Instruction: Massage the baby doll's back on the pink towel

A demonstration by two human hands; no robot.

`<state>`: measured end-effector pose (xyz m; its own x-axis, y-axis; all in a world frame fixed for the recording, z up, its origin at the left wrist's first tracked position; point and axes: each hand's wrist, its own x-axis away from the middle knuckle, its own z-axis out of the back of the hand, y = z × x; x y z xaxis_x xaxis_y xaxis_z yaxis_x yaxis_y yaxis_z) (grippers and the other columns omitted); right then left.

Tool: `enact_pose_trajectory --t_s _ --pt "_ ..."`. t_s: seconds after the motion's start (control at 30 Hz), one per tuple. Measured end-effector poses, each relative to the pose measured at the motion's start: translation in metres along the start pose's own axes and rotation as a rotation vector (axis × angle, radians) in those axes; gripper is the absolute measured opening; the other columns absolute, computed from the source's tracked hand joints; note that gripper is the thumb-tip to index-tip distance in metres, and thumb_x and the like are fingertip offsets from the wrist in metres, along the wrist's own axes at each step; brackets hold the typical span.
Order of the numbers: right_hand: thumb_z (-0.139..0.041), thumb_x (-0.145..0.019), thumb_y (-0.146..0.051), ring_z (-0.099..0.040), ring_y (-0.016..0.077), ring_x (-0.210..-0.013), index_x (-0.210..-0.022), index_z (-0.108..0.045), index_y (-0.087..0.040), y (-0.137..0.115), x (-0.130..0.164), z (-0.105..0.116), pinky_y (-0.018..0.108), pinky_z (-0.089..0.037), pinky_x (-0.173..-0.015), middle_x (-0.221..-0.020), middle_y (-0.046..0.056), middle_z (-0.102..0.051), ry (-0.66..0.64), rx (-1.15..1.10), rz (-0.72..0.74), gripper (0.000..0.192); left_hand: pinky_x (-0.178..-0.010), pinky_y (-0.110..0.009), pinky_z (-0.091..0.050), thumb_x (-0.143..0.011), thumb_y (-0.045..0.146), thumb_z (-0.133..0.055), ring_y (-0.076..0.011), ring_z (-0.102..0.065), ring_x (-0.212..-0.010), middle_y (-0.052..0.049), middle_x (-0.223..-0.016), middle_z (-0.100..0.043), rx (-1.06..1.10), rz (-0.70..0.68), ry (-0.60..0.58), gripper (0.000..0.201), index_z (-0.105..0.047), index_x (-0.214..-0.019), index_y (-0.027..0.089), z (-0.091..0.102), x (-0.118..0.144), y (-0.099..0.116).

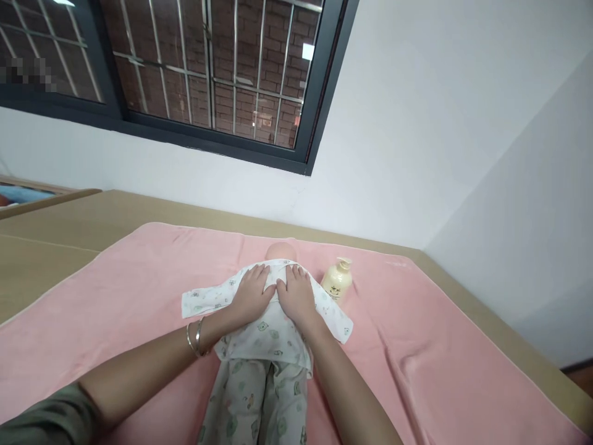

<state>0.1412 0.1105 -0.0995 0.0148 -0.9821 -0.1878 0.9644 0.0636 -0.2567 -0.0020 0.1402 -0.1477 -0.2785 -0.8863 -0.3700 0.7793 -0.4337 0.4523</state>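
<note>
Left hand [252, 292] and right hand [299, 294]: unclenched, palms down, side by side on chest of white printed top [271, 337] | top: over doll [280, 251], lying on pink blanket [139, 278] | pump bottle [337, 281]: beside right-hand sleeve.

Dark-framed window [208, 139], metal bars [235, 62] (brick wall [248, 43] behind them), white wall [398, 117], cream pump bottle [337, 282] on pink blanket [139, 278]

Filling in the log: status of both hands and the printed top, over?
Left hand and right hand palm-down on the printed top. Sleeves spread outward. Pump bottle to the right, clear of both hands.
</note>
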Motion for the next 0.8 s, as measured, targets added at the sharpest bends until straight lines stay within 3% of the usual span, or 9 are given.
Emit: enact_pose_trajectory --t_s 0.13,0.3,0.43,0.6,0.8 --pt "-0.031 -0.105 -0.028 -0.037 0.0336 -0.148 -0.153 -0.04 0.0 -0.018 0.016 0.008 0.048 -0.025 -0.123 -0.157 0.024 -0.043 -0.045 0.072 -0.019 0.056 -0.122 -0.049 -0.033 -0.095 0.036 -0.04 -0.0313 -0.044 -0.146 -0.019 -0.154 -0.05 0.042 0.041 -0.088 0.059 -0.051 -0.144 0.007 0.007 -0.015 -0.005" --pt "-0.041 -0.097 -0.016 -0.041 0.036 -0.146 -0.151 -0.04 0.005 -0.037 0.037 0.018 0.046 -0.029 -0.121 -0.153 0.029 -0.044 -0.116 0.176 0.14 0.058 -0.12 -0.046 -0.037 -0.094 0.03 -0.04 -0.0296 -0.049 -0.143 -0.019 -0.152 -0.053 0.086 -0.003 -0.14 0.055 -0.054 -0.142 0.008 0.019 -0.029 -0.009" --pt "-0.034 -0.103 -0.022 -0.048 0.0298 -0.142 -0.145 -0.05 -0.001 -0.021 0.023 0.021 0.04 -0.033 -0.118 -0.147 0.024 -0.054 -0.084 0.062 0.111 0.05 -0.118 -0.052 -0.037 -0.097 0.032 -0.038 -0.0349 -0.049 -0.141 -0.024 -0.148 -0.055 -0.034 -0.067 -0.084 0.054 -0.053 -0.14 0.003 0.014 -0.014 -0.001" --pt "-0.041 -0.102 -0.037 -0.035 0.0321 -0.149 -0.151 -0.04 0.002 0.006 0.0 0.008 0.042 -0.025 -0.122 -0.158 0.026 -0.039 -0.034 -0.039 -0.009 0.063 -0.116 -0.057 -0.038 -0.095 0.022 -0.038 -0.0378 -0.045 -0.143 -0.028 -0.148 -0.052 -0.154 -0.216 0.052 0.05 -0.052 -0.139 0.002 0.005 0.015 0.014" --pt "-0.036 -0.104 -0.031 -0.042 0.0343 -0.144 -0.149 -0.045 -0.001 -0.009 0.01 0.006 0.05 -0.026 -0.121 -0.152 0.024 -0.049 -0.002 0.054 -0.016 0.055 -0.119 -0.051 -0.037 -0.097 0.028 -0.038 -0.0322 -0.048 -0.142 -0.019 -0.15 -0.055 -0.054 -0.098 -0.069 0.051 -0.054 -0.141 0.009 0.018 -0.005 0.007"
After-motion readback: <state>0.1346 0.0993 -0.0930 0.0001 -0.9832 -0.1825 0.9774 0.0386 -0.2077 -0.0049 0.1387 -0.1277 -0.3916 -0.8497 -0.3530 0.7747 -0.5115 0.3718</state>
